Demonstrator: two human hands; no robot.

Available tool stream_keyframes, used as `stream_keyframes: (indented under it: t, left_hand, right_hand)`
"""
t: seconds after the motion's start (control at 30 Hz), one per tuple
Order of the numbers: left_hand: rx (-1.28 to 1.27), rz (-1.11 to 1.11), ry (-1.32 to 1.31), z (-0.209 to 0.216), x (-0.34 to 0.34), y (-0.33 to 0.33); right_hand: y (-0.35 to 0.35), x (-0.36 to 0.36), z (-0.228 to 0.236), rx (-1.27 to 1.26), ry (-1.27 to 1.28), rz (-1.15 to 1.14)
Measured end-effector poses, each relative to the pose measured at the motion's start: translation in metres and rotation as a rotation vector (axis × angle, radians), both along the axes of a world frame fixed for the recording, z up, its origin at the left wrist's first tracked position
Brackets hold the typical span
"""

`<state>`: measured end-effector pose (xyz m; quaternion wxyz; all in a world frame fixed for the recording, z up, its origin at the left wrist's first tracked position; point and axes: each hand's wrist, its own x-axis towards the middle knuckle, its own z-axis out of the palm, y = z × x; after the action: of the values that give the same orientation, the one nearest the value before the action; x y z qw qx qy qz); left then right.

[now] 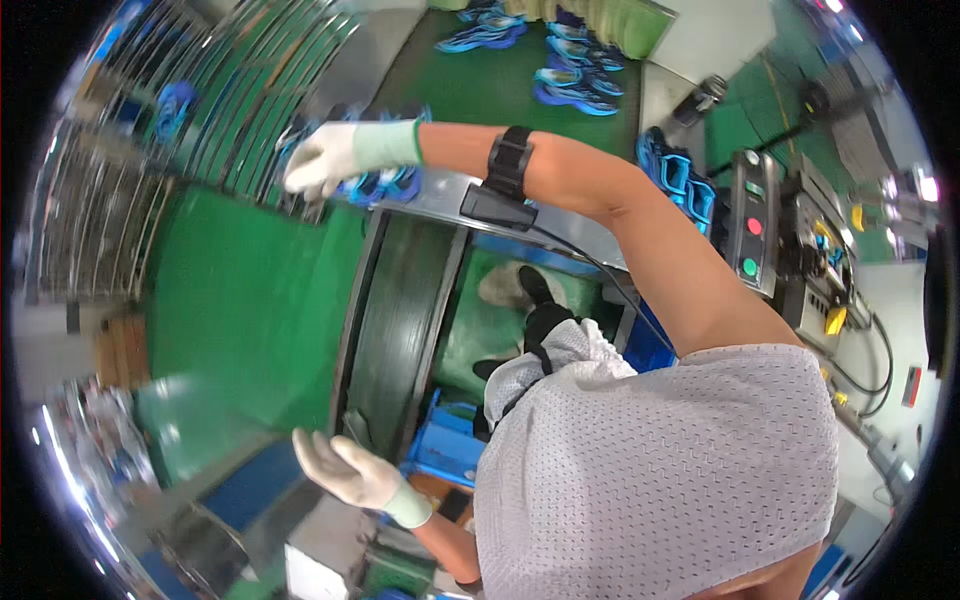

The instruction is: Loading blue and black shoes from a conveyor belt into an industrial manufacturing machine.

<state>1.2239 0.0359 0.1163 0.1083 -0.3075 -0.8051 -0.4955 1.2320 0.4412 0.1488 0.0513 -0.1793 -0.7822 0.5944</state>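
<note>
My left hand [353, 474], in a white glove with a pale green cuff, hangs in the air at the lower left. Its fingers are stretched and apart, and nothing lies in them. My right hand [322, 162], gloved the same way, reaches far out at the upper left. Its fingers curl down over what looks like a dark and blue shoe [288, 142], mostly hidden and blurred. Beside that wrist, blue shoes [400, 184] sit at the end of a metal bench [450, 192]. A black strap with a small box [500, 207] and cable is round my right forearm.
Metal tube racks [235, 110] stand at the upper left, one blue shoe [174, 108] on them. Rows of blue shoes [575, 75] rest on a green belt. At right is a control box [750, 220] with red and green buttons. A blue crate [445, 440] sits below.
</note>
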Motion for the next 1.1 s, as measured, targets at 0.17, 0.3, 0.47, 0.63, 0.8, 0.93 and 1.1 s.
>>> stream_keyframes:
  t: [0.17, 0.3, 0.47, 0.63, 0.8, 0.93, 1.1]
  left_hand:
    - [-0.131, -0.396, -0.307, -0.019, 0.060, 0.138]
    - [-0.287, -0.730, -0.182, -0.042, 0.101, 0.212]
    - [-0.436, -1.016, -0.369, -0.066, 0.141, 0.287]
    - [-0.596, -1.217, -0.194, -0.076, 0.160, 0.341]
    - [-0.564, -1.356, -0.068, -0.069, 0.173, 0.375]
    - [-0.512, -1.330, -0.151, -0.070, 0.166, 0.379]
    - [-0.475, -1.193, -0.327, -0.056, 0.148, 0.367]
  right_hand:
    - [0.138, 0.186, -0.059, -0.149, 0.164, -0.606]
    - [0.098, 0.367, -0.113, -0.252, 0.172, -1.048]
    - [-0.059, 0.520, -0.241, 0.000, -0.457, -1.557]
    - [-0.062, 0.509, -0.207, 0.234, -0.661, -1.484]
    - [-0.014, 0.540, -0.263, 0.611, -0.673, -1.216]
    - [0.027, 0.542, -0.241, 0.481, -0.804, -0.941]
    - [0.026, 0.469, -0.076, 0.054, -0.624, -0.860]
